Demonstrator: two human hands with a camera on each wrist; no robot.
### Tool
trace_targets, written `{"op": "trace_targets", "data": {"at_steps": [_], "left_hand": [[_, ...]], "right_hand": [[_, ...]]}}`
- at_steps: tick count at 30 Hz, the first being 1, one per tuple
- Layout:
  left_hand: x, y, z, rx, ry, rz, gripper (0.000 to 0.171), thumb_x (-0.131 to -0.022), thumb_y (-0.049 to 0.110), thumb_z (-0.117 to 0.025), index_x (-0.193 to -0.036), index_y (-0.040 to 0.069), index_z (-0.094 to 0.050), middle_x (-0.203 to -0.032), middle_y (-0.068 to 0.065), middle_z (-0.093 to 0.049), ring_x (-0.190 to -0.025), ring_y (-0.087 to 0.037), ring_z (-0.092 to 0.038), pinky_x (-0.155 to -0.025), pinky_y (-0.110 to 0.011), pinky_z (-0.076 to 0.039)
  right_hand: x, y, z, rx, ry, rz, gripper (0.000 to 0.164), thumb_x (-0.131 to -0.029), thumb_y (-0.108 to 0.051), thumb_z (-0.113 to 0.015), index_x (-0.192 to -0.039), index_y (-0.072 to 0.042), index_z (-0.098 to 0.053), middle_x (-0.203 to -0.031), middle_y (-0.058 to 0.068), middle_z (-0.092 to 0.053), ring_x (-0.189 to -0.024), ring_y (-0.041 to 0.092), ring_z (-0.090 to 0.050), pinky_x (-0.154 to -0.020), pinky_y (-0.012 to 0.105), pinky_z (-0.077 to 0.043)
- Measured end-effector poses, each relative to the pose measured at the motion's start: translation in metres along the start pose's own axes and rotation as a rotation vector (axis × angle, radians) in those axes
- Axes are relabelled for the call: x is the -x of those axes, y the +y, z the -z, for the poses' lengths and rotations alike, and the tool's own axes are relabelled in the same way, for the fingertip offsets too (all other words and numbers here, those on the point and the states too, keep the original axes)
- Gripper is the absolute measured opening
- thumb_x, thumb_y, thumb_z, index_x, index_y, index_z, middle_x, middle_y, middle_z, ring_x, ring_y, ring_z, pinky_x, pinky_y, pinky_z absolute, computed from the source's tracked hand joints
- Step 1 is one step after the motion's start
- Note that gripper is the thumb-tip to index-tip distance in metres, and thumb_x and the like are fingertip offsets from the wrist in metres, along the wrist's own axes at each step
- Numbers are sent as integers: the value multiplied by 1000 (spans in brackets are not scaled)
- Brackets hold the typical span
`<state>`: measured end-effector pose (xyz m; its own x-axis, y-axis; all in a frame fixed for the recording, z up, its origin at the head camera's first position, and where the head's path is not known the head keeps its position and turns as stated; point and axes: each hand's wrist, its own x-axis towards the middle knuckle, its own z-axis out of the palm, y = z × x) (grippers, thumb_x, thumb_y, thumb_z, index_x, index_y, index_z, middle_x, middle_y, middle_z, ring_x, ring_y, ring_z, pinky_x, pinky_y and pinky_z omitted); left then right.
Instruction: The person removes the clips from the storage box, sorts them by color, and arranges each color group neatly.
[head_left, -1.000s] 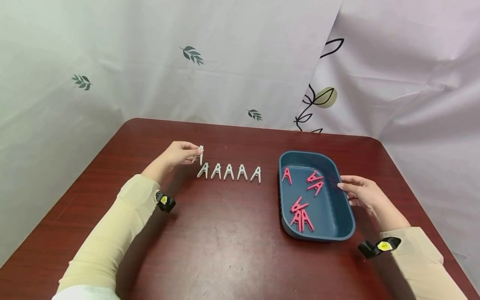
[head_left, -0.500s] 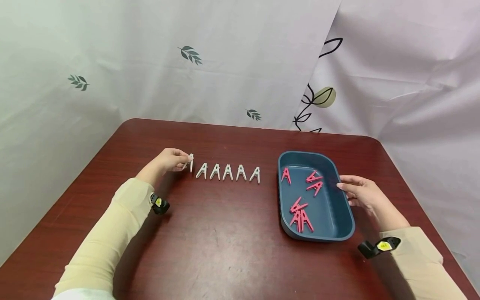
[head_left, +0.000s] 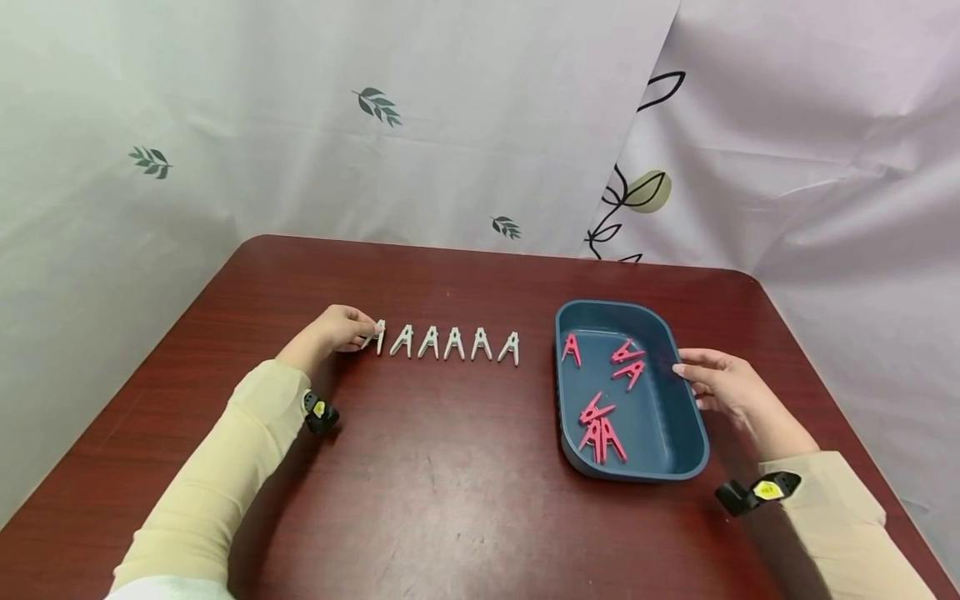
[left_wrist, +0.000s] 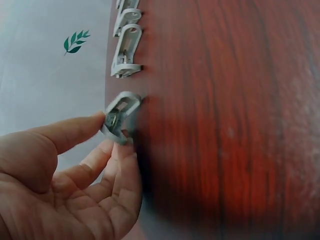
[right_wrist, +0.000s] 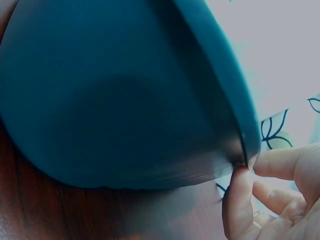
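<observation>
My left hand (head_left: 341, 327) pinches a white clothespin (head_left: 381, 337) between thumb and fingers, at the left end of a row of several white clothespins (head_left: 454, 342). Seen from the left wrist, the pinched clothespin (left_wrist: 114, 120) stands close over the dark red table, with its neighbour (left_wrist: 128, 47) just beyond. On the other side, my right hand (head_left: 723, 385) holds the right rim of a blue plastic bin (head_left: 637, 477), thumb on the rim and fingers outside. Several pinkish-red clothespins (head_left: 598, 437) lie inside the bin, some overlapping near its front left corner.
The dark red wooden table (head_left: 427, 517) has rounded far corners. Behind it hangs a pale curtain (head_left: 465, 125) printed with leaves. The bin stands to the right of the white row, with a gap between them.
My left hand has moved left and down toward the table with the white clothespin, from above the row to its left end. The right hand and the bin have stayed in place.
</observation>
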<state>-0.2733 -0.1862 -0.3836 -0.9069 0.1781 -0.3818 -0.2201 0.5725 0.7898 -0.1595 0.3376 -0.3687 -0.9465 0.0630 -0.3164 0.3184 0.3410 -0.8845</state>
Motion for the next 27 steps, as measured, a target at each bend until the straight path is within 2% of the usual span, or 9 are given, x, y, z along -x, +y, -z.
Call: {"op": "trace_targets", "data": {"at_steps": [5, 14, 18, 21, 24, 27], "left_hand": [[-1, -1, -1, 15, 28, 0, 28, -96, 10, -53, -113, -11, -55, -80, 5, -54, -68, -4, -51, -67, -20, -49], [0, -1, -4, -41, 57, -8, 23, -93, 8, -53, -108, -10, -55, -78, 3, -53, -67, -6, -50, -62, -20, -48], [2, 0, -4, -58, 74, -9, 28, -94, 11, -52, -111, -11, -55, -79, 1, -53, -67, -6, -50, -63, -20, -47], [6, 1, -6, -119, 133, -21, 32, -95, 17, -51, -112, -9, -57, -87, -7, -56, -72, -12, -52, -66, -23, -49], [12, 5, -9, -208, 229, -49, 34, -95, 22, -50, -112, -7, -58, -102, -18, -59, -84, -25, -56, -72, -33, -49], [19, 12, -14, -286, 332, -106, 34, -95, 24, -51, -110, -5, -59, -111, -25, -59, -97, -36, -56, -80, -44, -47]], "right_hand": [[0, -1, 1, -3, -1, 6, 50, -93, -22, -61, -132, 3, -45, -74, -14, -64, -63, 5, -60, -57, 25, -53], [0, -2, 1, -17, -5, 1, 50, -93, -22, -62, -132, 3, -45, -73, -14, -64, -62, 5, -60, -57, 24, -54], [0, -1, 1, -31, -8, 0, 40, -92, -23, -63, -126, -5, -52, -73, -14, -64, -63, 5, -60, -57, 24, -54], [1, -1, 1, -41, -9, 3, 35, -92, -23, -64, -122, -8, -55, -73, -13, -65, -63, 5, -61, -57, 25, -54], [2, -1, 0, -36, -10, 4, 43, -92, -22, -63, -127, -2, -51, -73, -13, -65, -63, 5, -61, -57, 25, -54], [2, 0, 0, -34, -9, 6, 48, -92, -22, -62, -130, 3, -47, -73, -13, -65, -62, 6, -61, -57, 25, -54]]}}
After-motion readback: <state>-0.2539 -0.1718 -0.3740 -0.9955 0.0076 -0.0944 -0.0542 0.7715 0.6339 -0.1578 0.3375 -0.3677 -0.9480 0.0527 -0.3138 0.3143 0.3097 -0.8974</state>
